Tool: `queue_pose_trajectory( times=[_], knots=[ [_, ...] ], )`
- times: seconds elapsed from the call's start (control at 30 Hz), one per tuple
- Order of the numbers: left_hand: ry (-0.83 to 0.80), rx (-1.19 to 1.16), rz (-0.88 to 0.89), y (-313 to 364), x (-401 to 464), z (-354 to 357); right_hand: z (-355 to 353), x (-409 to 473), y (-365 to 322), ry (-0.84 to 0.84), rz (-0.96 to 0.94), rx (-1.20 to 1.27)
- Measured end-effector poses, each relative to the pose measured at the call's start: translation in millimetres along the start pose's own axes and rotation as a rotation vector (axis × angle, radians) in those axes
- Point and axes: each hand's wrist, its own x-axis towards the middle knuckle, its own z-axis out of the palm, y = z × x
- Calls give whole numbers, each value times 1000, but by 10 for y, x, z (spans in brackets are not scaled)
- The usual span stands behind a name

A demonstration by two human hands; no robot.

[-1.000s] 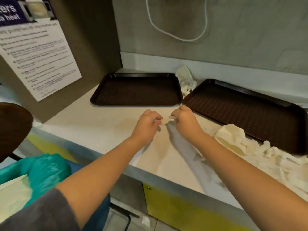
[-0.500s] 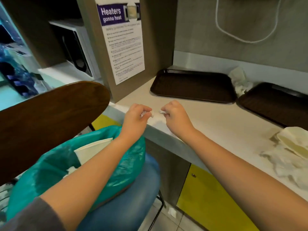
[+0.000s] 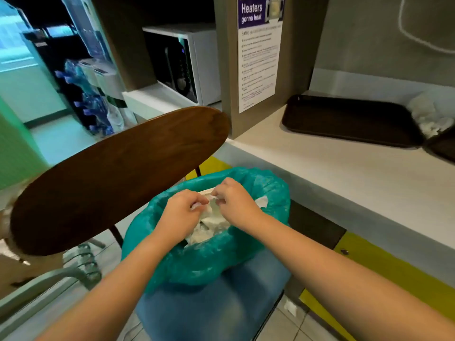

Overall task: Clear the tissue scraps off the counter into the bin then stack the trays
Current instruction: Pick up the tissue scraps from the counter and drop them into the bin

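Both hands hover over the mouth of the bin (image 3: 268,193), a container lined with a teal bag that stands on a blue chair seat. My left hand (image 3: 181,212) and my right hand (image 3: 232,203) each pinch a small white tissue scrap (image 3: 211,200) between fingertips, close together. White tissue lies inside the bin (image 3: 209,225). On the counter (image 3: 344,173) a dark brown tray (image 3: 349,119) lies at the back. The corner of a second tray (image 3: 443,148) shows at the right edge. A crumpled tissue pile (image 3: 429,114) sits between them by the wall.
The chair's brown wooden backrest (image 3: 118,178) rises left of the bin. A white microwave (image 3: 182,62) sits on a shelf behind. A poster (image 3: 258,52) hangs on the partition. A tissue bit (image 3: 290,307) lies on the floor under the counter.
Both hands left the counter and moved left and down with the scraps, from the counter edge to above the bin. The view swung left, so the right tray is mostly out of frame.
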Motion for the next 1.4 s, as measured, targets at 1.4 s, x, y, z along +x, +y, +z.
queue_pose_trajectory(
  times=[1.4],
  knots=[
    [-168,-155,434,3887,1756,2587,-3201,-1344,3497,311,581,-137]
  ],
)
